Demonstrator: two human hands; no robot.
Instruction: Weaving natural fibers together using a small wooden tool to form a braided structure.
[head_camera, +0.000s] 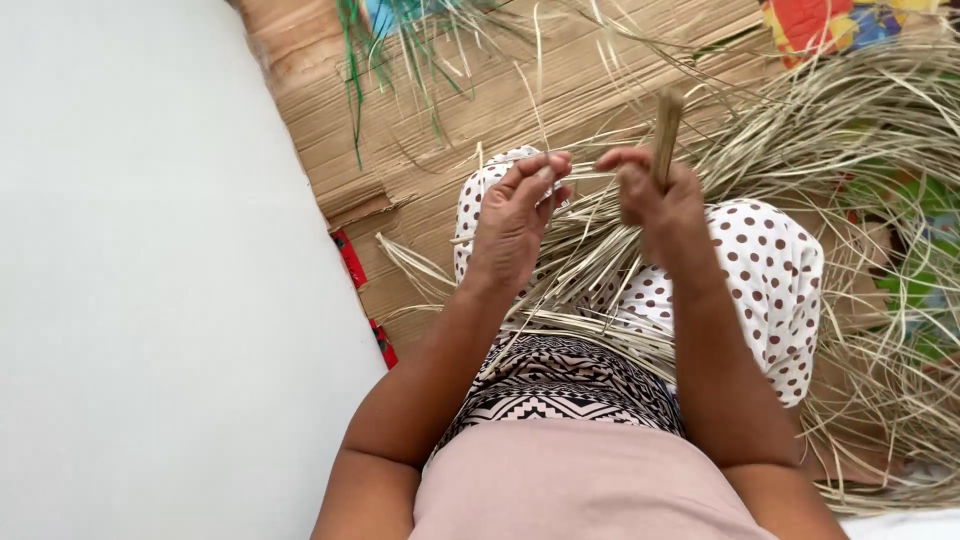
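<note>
Basically a seated person seen from above, lap covered with pale dried straw strips (600, 250) that fan across the knees and onto the cardboard sheet (420, 170) underneath. Left hand (515, 220) is raised over the lap, fingers curled with the tips pinched on a thin strand; exactly which strand is hard to tell, too fine against the bundle. Right hand (655, 200) is clenched around a flat tan stick (667, 125) standing nearly upright, the upper end poking above the fist, the lower end hidden inside the grip. Hands are near each other, not touching. Big loose straw pile (880, 130) spreads along the right edge of the cardboard and runs out of frame at right and bottom. Green strips (400, 50) lie at the top edge of the cardboard, cut off by the frame. Colourful patterned mat (840, 22) shows at the top right corner, mostly buried under straw. A red strip (352, 260) peeks out at the cardboard's left edge beside the white floor (150, 280). Polka-dot cloth (770, 270) covers the knees, partly hidden by straw and forearms; black-and-white patterned fabric (560, 385) sits below it. Feet and lower legs not visible.
</note>
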